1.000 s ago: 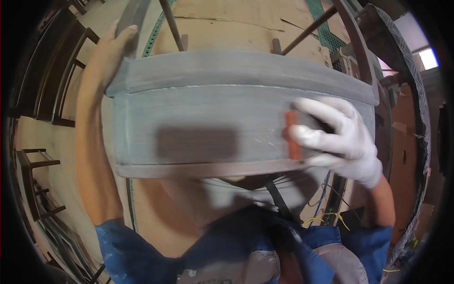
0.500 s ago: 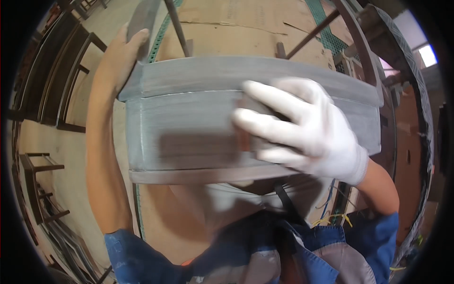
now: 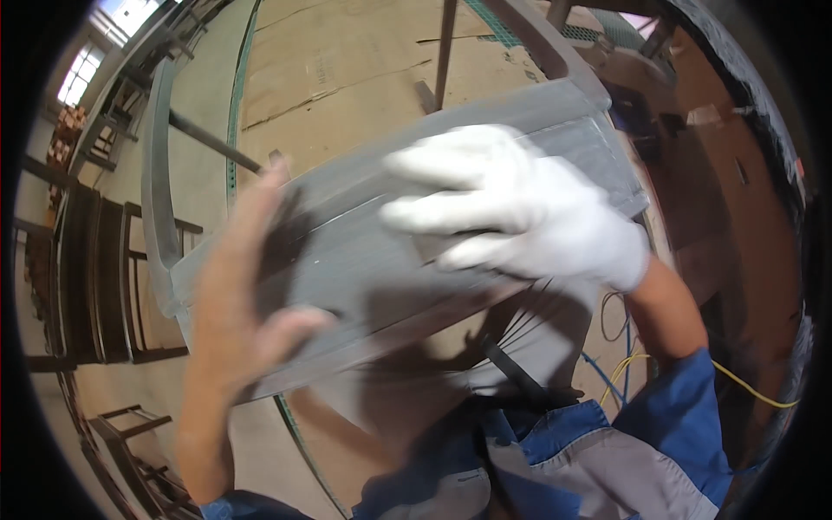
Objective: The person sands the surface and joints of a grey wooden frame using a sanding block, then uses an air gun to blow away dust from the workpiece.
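A grey wooden chair frame [image 3: 342,247] lies tilted across in front of my body, its broad panel facing up. One curved grey member [image 3: 159,173] rises at its left end and another [image 3: 529,35] at its right. My bare left hand [image 3: 243,277], blurred, is over the panel's left part with thumb and fingers apart; I cannot tell whether it touches. In a white glove, my right hand [image 3: 529,204] bends over the panel's middle. Its fingers are closed on a small sanding block [image 3: 426,250], mostly hidden beneath them.
Cardboard sheets [image 3: 338,78] edged with green mesh lie beyond and below the frame. Dark wooden frames [image 3: 87,269] stand at the left, with a smaller one [image 3: 130,433] nearer. A yellow cord [image 3: 750,390] runs at the lower right, beside a brown panel [image 3: 728,234].
My left hand has let go of the upright at the left and come down over the panel. The chair frame has turned, its right end swinging away. My right hand has shifted slightly left.
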Available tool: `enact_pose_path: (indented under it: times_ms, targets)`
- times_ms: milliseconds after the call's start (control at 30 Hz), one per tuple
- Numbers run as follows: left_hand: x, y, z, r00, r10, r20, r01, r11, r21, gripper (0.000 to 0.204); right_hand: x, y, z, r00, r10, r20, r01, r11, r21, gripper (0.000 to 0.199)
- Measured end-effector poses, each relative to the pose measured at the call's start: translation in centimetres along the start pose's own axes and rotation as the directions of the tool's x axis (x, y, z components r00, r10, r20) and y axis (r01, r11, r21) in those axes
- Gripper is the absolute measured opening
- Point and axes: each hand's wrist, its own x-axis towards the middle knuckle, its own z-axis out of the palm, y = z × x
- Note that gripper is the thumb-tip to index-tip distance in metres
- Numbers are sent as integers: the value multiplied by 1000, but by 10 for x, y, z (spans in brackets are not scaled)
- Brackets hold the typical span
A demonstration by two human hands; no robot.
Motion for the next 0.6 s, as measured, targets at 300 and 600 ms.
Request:
enact_pose_path:
  times_ms: [300,600]
  targets:
    - [22,28,17,968,33,247,-137,900,414,80,-64,21,-27,725,413,-552,-441,893,89,46]
    - [29,41,43,989,-25,144,-20,954,298,74,-85,150,-61,727,677,-114,-555,677,484,75]
